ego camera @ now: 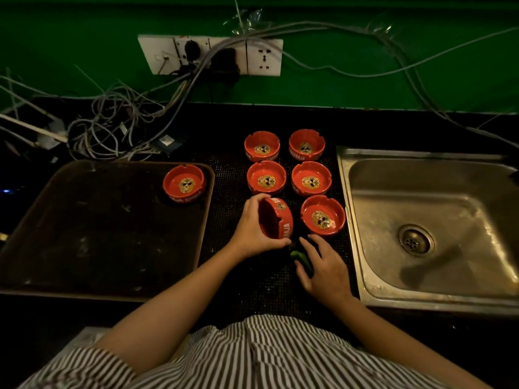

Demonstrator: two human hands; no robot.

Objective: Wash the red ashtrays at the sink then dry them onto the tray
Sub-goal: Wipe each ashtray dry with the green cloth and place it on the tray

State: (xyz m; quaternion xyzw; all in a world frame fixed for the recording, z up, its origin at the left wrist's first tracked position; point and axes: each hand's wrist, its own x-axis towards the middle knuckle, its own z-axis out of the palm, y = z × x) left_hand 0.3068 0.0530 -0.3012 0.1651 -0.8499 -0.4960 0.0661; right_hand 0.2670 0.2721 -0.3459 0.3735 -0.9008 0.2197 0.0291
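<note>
nearby, five ashtrays (289, 175) crowd left hand (250, 228) gripping tilted ashtray (276, 219); right hand (325, 269) fingers spread on green scrubber (302, 258).

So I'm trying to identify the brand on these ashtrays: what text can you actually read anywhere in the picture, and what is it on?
"AJA RIMBA": white letters on the side of the ashtray on the tray, start cut off.
"AJA": partial, on the wall of the tilted ashtray in the left hand's grip.
Lettering on the back left ashtray: too blurred to read surely.
Gold emblems inside the ashtrays: no readable words.
Wall socket plate: no readable text.
</note>
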